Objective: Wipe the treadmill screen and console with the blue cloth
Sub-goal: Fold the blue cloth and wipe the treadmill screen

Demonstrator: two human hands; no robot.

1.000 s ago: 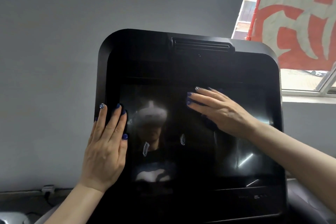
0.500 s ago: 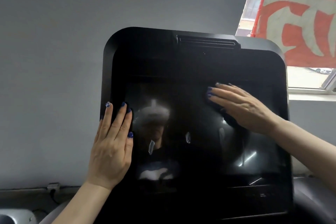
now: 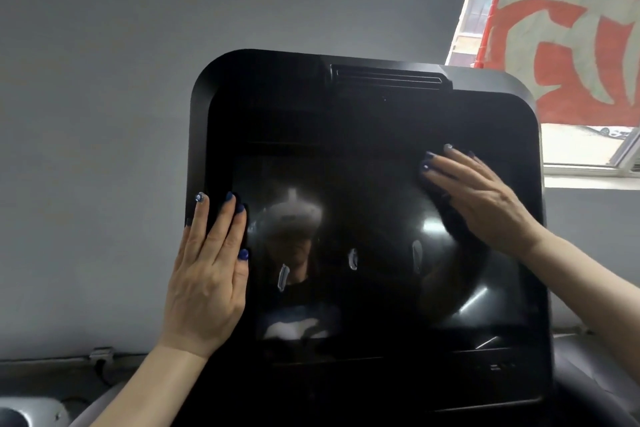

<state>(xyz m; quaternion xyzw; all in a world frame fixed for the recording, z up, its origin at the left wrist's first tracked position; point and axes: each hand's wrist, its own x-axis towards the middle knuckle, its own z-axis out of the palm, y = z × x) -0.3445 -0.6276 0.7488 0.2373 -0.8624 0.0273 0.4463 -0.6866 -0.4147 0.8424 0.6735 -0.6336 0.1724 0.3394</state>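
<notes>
A: Showing one glossy black treadmill screen (image 3: 346, 253) set in a matte, round-cornered console (image 3: 270, 97), centre frame; two hands.

B: Hand states?

A: Left hand (image 3: 207, 274) lies flat, fingers straight, on the left bezel. Right hand (image 3: 485, 198), fingers extended, presses one dark cloth (image 3: 453, 218) against the screen's upper right.

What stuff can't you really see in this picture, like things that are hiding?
1. The cloth: head view, mostly under the right hand; only a dark bit shows, its colour unclear.
2. The console below the screen: too dark to read its small marks; the bottom edge cuts it off.
3. The screen's picture: glare and reflections cover it.
4. The console's left rim: under the left hand.
</notes>
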